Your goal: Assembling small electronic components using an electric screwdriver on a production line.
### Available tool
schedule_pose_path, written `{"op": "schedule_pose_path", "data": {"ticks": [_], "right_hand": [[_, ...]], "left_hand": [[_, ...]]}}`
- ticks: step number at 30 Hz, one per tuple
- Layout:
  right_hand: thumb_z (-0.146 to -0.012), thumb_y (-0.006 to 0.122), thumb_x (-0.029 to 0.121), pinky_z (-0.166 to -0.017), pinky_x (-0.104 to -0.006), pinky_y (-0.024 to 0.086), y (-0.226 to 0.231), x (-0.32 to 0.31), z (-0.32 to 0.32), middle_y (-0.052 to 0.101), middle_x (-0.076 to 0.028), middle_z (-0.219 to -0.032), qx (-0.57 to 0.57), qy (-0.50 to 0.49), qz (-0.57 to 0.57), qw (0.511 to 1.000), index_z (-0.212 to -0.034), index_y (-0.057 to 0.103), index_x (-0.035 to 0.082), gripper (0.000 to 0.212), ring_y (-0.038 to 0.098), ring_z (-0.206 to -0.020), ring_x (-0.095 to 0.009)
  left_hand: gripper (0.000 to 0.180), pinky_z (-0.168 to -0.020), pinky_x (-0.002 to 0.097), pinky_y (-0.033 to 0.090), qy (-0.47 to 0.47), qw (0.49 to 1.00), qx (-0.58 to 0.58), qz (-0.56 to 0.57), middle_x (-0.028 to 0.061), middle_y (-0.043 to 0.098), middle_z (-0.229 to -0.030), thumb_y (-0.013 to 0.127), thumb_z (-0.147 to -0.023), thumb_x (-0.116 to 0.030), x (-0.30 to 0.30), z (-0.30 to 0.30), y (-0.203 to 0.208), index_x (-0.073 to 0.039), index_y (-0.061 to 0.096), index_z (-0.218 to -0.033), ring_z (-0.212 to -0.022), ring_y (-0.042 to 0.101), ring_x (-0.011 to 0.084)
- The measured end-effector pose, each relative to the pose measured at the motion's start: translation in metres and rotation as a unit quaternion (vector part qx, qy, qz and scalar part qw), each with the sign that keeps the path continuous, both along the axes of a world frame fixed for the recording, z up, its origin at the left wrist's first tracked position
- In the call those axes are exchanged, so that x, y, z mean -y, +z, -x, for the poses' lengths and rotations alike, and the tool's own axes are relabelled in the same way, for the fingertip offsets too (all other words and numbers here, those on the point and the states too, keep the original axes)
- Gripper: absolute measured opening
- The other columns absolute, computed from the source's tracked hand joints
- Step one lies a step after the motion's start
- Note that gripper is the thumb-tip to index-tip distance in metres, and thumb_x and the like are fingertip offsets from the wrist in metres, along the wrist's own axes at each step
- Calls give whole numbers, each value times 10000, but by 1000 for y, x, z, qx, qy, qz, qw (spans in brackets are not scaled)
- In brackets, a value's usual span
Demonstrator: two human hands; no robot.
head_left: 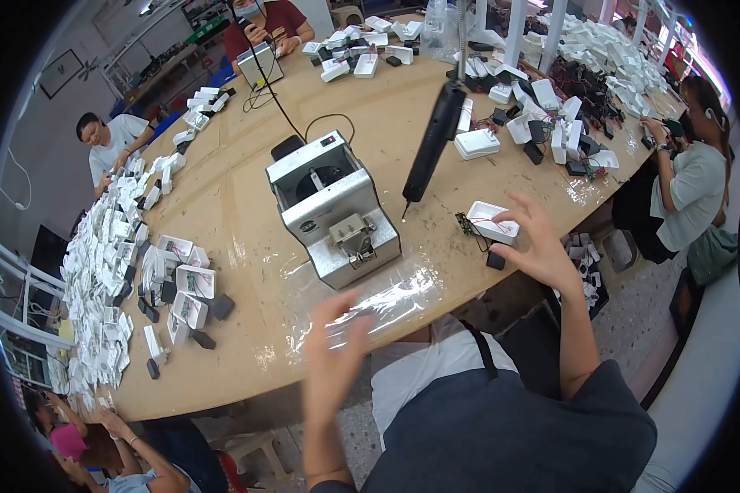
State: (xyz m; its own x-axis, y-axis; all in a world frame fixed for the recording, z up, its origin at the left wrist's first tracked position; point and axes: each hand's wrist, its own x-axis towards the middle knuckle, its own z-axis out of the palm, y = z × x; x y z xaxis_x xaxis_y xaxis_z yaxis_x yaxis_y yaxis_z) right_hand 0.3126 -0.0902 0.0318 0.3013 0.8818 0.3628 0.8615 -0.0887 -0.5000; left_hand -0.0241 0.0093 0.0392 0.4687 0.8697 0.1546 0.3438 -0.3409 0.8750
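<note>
My right hand (538, 251) hovers beside a white plastic housing (493, 223), its thumb and fingers curved apart with nothing between them. A small green circuit board (465, 223) with red wires lies at the housing's left edge, and a black block (496, 260) sits just below it. My left hand (334, 353), blurred by motion, is raised over the table's front edge near a clear plastic sheet (386, 306). Its fingers look spread, and no object shows in it. Left of the housing, a black electric screwdriver (436, 140) hangs tip down, apart from both hands.
A metal screw-feeder machine (333, 209) stands in front of me. White housings with black blocks (191, 283) cluster at the left, beside a long heap of white parts (99, 287). More housings (551, 123) and wires lie at the right. Co-workers sit around the table.
</note>
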Motion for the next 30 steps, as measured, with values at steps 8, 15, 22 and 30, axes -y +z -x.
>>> {"op": "schedule_pose_path", "data": {"ticks": [8,15,22,30], "right_hand": [[-750,790,11,-1024,-401,458,-21,5,32,685,-123,-1112,-121,60,-69,988,-968,688,39,243,631,-1115,-313],[-627,895,116,-803,-373,492,-20,14,90,699,-9,-972,-2,110,-161,981,-872,711,117,306,598,-947,-272],[-671,867,220,-663,-339,461,-29,-9,155,523,-2,-794,22,241,-97,965,-868,701,136,271,529,-791,-214],[-695,896,338,-893,-389,459,-33,-27,157,535,-109,-1185,-115,293,6,949,-1057,697,116,469,533,-1084,-293]], "left_hand": [[524,-903,364,540,-12,993,114,-30,204,553,-1294,656,-970,-105,10,-166,-71,22,419,-1420,-1068,635,261],[414,-778,286,547,66,923,329,187,82,644,-1100,716,-919,-43,31,-107,-53,0,559,-1299,-997,625,124],[360,-755,302,516,29,974,-15,-223,111,628,-1052,700,-837,42,14,-3,-1,-59,721,-1182,-904,629,214],[362,-752,417,511,-24,975,-84,-202,126,621,-998,750,-820,-48,-11,5,-30,-70,706,-1179,-916,619,313]]}}
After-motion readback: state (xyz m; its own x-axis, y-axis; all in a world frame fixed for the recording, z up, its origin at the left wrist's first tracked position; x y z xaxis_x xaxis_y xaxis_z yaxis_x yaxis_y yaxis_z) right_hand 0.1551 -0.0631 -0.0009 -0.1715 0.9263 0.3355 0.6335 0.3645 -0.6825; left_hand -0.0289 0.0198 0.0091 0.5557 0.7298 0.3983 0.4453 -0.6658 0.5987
